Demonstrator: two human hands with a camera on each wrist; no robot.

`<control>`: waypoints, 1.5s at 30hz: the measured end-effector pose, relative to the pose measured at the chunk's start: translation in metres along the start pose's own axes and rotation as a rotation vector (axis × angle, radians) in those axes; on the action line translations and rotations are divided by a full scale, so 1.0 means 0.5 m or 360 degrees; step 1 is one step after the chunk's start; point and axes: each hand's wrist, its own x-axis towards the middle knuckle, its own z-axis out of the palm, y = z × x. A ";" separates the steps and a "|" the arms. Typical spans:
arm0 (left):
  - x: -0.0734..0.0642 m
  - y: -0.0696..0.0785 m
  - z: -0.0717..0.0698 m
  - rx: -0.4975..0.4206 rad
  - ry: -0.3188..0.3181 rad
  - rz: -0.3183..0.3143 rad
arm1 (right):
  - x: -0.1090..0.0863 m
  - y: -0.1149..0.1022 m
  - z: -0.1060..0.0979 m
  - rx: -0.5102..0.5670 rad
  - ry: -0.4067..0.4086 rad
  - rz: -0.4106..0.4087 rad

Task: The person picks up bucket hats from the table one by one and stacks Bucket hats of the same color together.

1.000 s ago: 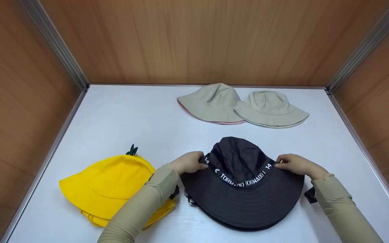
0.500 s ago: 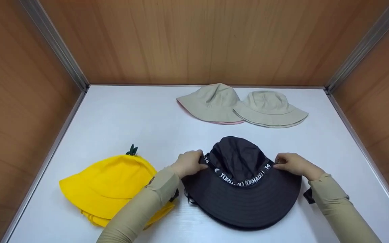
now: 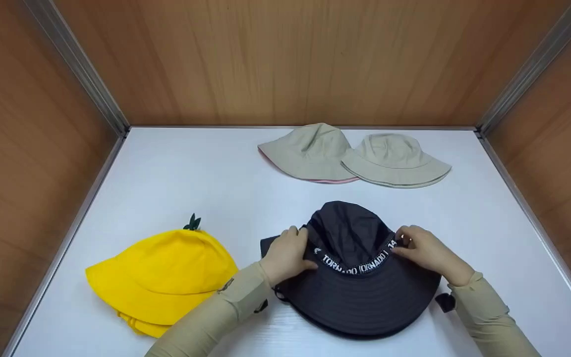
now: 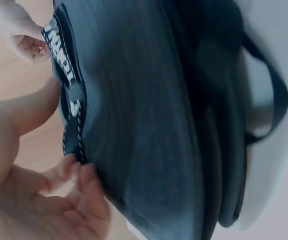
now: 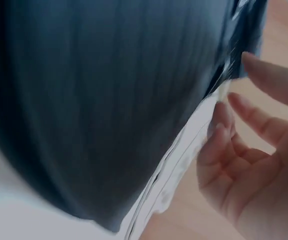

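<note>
A black wide-brimmed bucket hat (image 3: 355, 302) lies at the front centre of the head view, its crown toward the back and white lettering along its band. My left hand (image 3: 288, 255) rests on the hat's left side, thumb spread away from the fingers. In the left wrist view its fingertips (image 4: 89, 185) meet the hat's edge. At the right end of the band is my right hand (image 3: 427, 250), with the thumb (image 5: 266, 75) right at the band. Its other fingers are loosely bent, apart from the thumb, in the right wrist view.
A yellow hat (image 3: 166, 277) with a green leaf tip lies front left, partly behind the left sleeve. Two beige bucket hats, one with a pink-edged brim (image 3: 310, 153) and one overlapping it (image 3: 394, 158), lie at the back. Wooden panels (image 3: 285, 59) enclose the white table (image 3: 176, 173).
Both hands have loosened their pinch at the brim and shifted inward toward the crown. A dark flap now shows behind the left hand. The other hats stay in place.
</note>
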 end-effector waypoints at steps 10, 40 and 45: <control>0.000 0.011 0.008 0.0059 -0.0269 -0.0061 | -0.008 0.014 0.042 0.0127 -0.0095 -0.0119; 0.137 -0.122 -0.108 -0.0886 -0.0217 -0.0589 | -0.074 -0.029 0.003 0.0459 0.0001 0.0091; 0.178 -0.157 -0.105 -0.1008 -0.0157 -0.0752 | -0.080 -0.060 0.013 0.0534 -0.0037 0.0016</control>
